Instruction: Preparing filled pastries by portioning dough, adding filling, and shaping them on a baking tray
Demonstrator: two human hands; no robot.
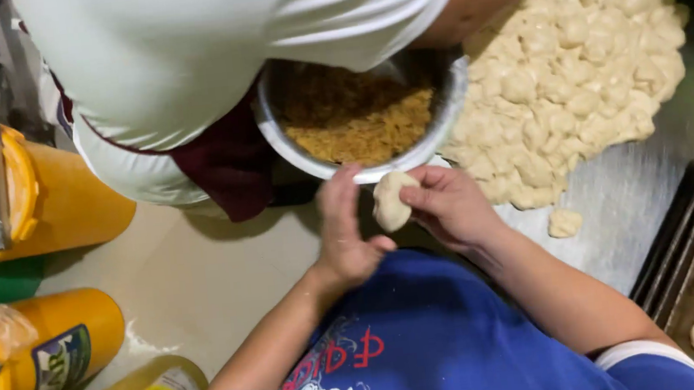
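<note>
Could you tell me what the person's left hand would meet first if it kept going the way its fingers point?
Probably the rim of the metal bowl: the left hand points up at it, beside the dough piece.

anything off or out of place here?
One small pale dough piece lies alone on the metal table, apart from the big heap of dough pieces. Otherwise nothing odd: both hands hold a dough ball.

left hand [349, 230] and right hand [448, 204] raised close together, fingers curled inward
</note>
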